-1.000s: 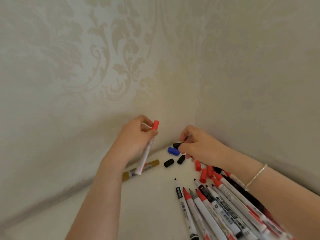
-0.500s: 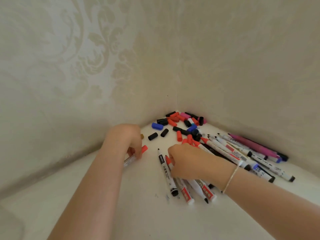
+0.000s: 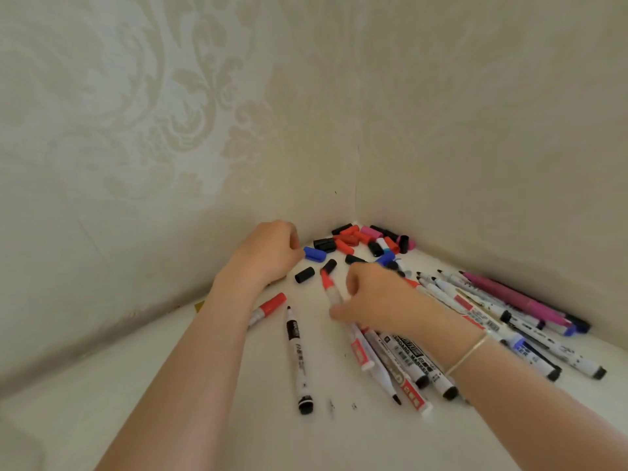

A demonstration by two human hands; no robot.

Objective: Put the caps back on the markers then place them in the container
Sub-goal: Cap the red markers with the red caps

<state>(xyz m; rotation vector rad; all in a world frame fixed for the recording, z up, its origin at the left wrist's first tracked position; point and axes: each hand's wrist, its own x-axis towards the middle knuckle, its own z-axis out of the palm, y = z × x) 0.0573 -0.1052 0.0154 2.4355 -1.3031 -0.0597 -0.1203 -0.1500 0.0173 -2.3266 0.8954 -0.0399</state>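
My right hand [image 3: 380,300] grips an uncapped red marker [image 3: 330,287] near its tip, which points up toward a loose black cap [image 3: 329,265]. My left hand [image 3: 268,253] hovers over the surface with fingers curled and nothing visible in it, its knuckles beside a blue cap [image 3: 314,254]. A capped red marker [image 3: 268,309] lies partly under my left forearm. An uncapped black marker [image 3: 297,355] lies between my arms. Several loose caps [image 3: 360,239] are piled in the corner. No container is in view.
Several uncapped markers [image 3: 509,311], white, pink and blue, fan out along the right wall, and more lie under my right wrist [image 3: 407,365]. Another black cap [image 3: 304,275] lies by my left hand. Patterned walls [image 3: 204,130] close the corner of the white surface [image 3: 238,419].
My left hand set down the capped red marker and moved up to the blue cap. My right hand lifted a red marker from the pile.
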